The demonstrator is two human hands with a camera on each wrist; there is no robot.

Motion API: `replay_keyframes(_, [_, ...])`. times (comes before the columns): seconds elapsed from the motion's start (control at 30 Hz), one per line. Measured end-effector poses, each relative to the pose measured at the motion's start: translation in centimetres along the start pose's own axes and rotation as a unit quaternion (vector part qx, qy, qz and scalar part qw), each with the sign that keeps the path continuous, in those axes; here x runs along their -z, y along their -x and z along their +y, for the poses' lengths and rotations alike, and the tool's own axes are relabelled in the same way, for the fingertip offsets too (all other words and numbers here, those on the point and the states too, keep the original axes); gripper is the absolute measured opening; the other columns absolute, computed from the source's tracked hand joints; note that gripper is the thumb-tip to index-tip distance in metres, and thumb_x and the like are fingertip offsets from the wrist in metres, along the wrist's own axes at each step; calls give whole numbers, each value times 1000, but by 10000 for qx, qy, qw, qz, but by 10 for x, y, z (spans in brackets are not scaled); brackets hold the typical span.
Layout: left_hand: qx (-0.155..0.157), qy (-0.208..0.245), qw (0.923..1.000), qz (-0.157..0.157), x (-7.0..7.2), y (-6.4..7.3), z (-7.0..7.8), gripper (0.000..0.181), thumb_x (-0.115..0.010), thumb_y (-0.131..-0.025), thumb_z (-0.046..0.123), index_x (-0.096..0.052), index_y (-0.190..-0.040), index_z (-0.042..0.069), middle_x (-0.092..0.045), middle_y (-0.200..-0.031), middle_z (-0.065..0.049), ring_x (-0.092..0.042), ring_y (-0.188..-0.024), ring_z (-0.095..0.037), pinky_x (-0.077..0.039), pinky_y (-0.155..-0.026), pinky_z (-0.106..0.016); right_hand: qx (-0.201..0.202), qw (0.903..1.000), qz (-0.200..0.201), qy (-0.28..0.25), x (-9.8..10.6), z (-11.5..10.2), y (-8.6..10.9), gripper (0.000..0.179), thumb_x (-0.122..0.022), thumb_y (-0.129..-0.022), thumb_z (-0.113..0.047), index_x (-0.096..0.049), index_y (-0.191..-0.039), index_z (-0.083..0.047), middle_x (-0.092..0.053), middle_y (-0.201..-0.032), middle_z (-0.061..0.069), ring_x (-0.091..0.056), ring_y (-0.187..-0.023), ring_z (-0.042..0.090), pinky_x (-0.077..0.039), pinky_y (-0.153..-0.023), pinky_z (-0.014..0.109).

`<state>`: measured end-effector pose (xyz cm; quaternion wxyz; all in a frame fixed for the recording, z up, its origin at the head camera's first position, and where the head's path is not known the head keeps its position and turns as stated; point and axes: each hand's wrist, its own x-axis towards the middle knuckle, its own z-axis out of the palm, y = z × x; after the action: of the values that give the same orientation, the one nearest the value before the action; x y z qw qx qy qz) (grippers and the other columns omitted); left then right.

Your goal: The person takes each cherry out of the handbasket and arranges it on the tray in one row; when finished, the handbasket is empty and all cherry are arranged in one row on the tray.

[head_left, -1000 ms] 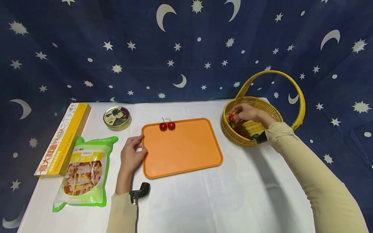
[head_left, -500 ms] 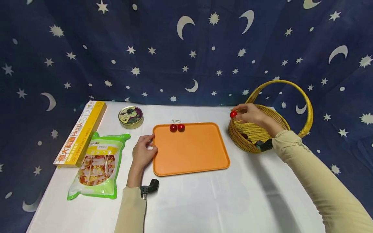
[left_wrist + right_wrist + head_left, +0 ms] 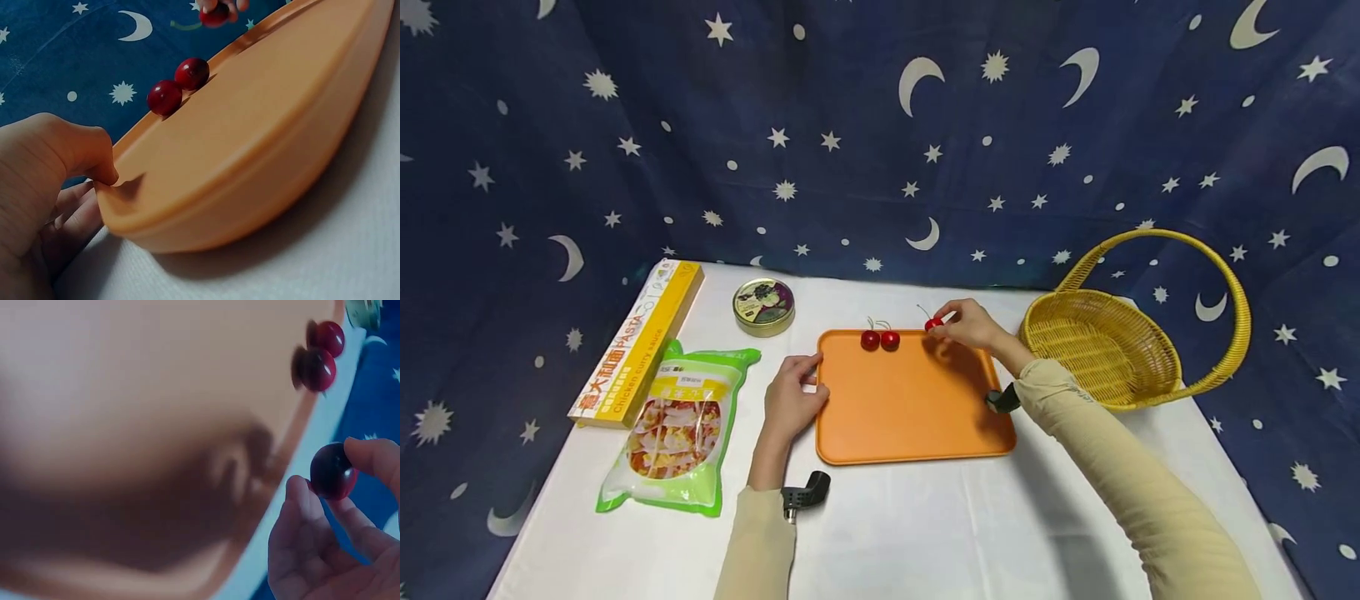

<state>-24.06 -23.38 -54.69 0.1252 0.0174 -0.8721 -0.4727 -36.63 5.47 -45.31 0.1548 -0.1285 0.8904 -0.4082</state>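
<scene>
My left hand [image 3: 792,400] grips the left rim of an orange tray [image 3: 917,417]; in the left wrist view its thumb [image 3: 94,150] lies over the rim, other fingers outside and below. Above the tray's far edge, right of centre, my right hand [image 3: 972,325] pinches a red cherry [image 3: 933,323] between thumb and fingertips, its stem pointing up and left. Two more cherries, a darker one [image 3: 869,340] and a brighter one [image 3: 890,340], sit side by side at the tray's far rim, stems upward. The right hand's shadow falls across the tray in the right wrist view.
A yellow wicker basket [image 3: 1101,346] with a tall handle stands right of the tray, beside the right forearm. To the left lie a pasta box [image 3: 640,346], a green-edged food bag [image 3: 681,429] and a round tin [image 3: 763,307]. A starry blue cloth [image 3: 850,108] hangs behind.
My right hand has lifted the cherry out of the basket and carried it left to over the tray's far edge. My left hand stays on the tray rim. The head view has shifted.
</scene>
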Motion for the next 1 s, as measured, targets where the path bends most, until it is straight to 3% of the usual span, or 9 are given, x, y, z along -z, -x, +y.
replay_keyframes(0.17, [1,17,10000,-15,-3,-1,3,55,-68,-74,5,-65,-129,3,-61,-115,-11,-64,-87,-21,-45,-74,-38,-173,9994,116,271,-17,3,-4,28,-75,-83,-10,-65,-103,7,-70,-80,24,-69,-73,38,-49,-56,23])
replay_keyframes(0.3, [62,28,10000,-39,-3,-2,5,55,-68,-74,4,-65,-129,4,-61,-116,-10,-64,-87,-21,-45,-75,-38,-272,9969,254,690,-26,4,-7,27,-76,-82,-17,-66,-99,2,-71,-74,14,-69,-67,30,-47,-56,23])
replay_keyframes(0.47, [77,13,10000,-46,-3,-3,6,55,-69,-74,5,-65,-129,3,-61,-116,-10,-64,-87,-21,-44,-75,-37,-413,9937,539,889,-34,2,-8,30,-78,-80,-22,-65,-95,1,-71,-74,11,-66,-60,21,-45,-59,25])
replay_keyframes(0.83, [207,-28,9997,-94,0,-2,3,55,-68,-74,5,-65,-130,4,-61,-117,-9,-64,-88,-21,-44,-76,-37,-389,9939,516,892,-44,0,-11,33,-79,-80,-23,-65,-99,0,-71,-79,12,-65,-60,18,-47,-64,28])
replay_keyframes(1.0, [181,-48,9998,-73,0,-2,0,55,-68,-74,5,-64,-130,4,-61,-117,-10,-63,-87,-21,-44,-75,-37,-406,9950,489,777,-45,-1,-10,33,-76,-83,-26,-65,-100,0,-72,-78,12,-69,-62,23,-48,-65,28])
